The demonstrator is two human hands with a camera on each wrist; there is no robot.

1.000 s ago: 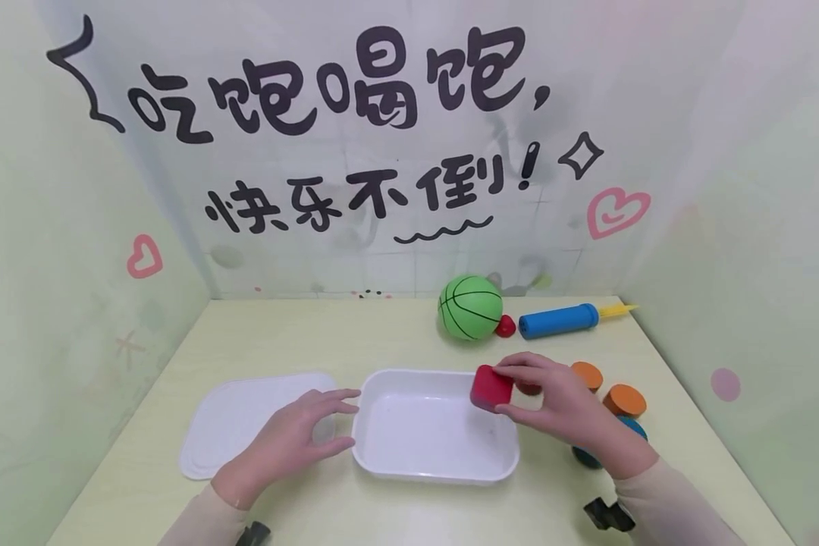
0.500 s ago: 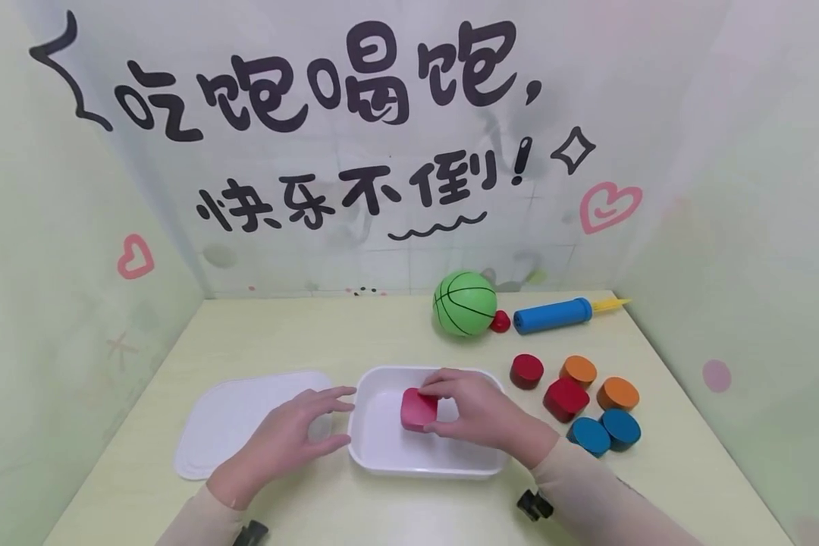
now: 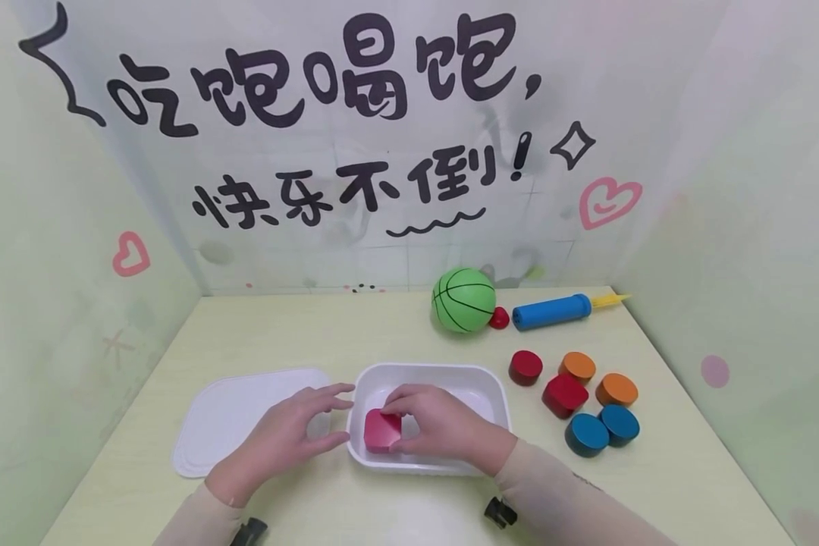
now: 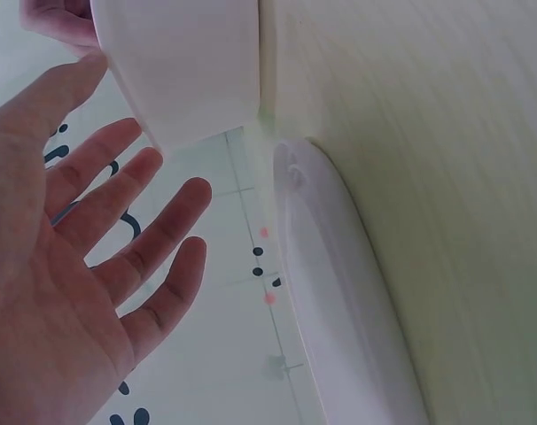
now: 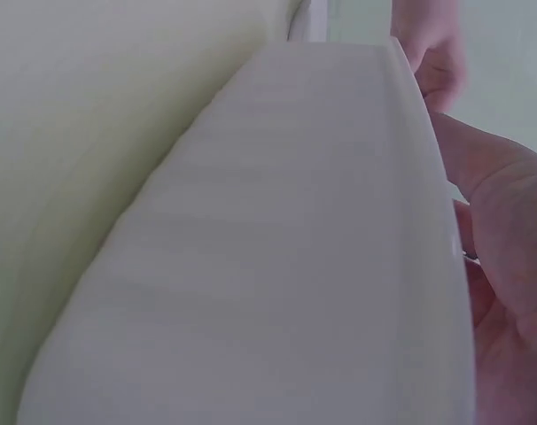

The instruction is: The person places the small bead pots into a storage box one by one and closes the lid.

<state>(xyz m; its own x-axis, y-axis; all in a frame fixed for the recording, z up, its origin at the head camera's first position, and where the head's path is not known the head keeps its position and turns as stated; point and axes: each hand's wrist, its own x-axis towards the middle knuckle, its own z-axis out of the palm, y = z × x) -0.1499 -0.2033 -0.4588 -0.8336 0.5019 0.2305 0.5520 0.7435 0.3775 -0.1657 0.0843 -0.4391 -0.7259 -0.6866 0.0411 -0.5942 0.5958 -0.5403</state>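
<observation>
A red rounded-square block [image 3: 381, 432] is at the left end of a white tray [image 3: 444, 469], pinched by my right hand [image 3: 444, 425] between thumb and fingers. In the right wrist view the tray wall [image 5: 251, 248] hides the block and part of that hand. My left hand [image 3: 290, 428] is at the tray's left rim, its fingers loosely spread with nothing in them. The left wrist view shows those fingers close to or touching the tray's outer wall [image 4: 184, 71]. Under and behind the left hand lies a flat white lid [image 3: 235, 409].
Right of the tray are a red round block [image 3: 525, 368], a red block [image 3: 565, 396], orange blocks [image 3: 616, 389] and blue blocks [image 3: 587, 434]. Further back are a green ball [image 3: 462, 300], a small red object [image 3: 499, 318] and a blue pump [image 3: 553, 312] with a yellow nozzle.
My right hand has carried the red block leftward from the tray's right rim to inside its left end. My left hand has stayed beside the left rim.
</observation>
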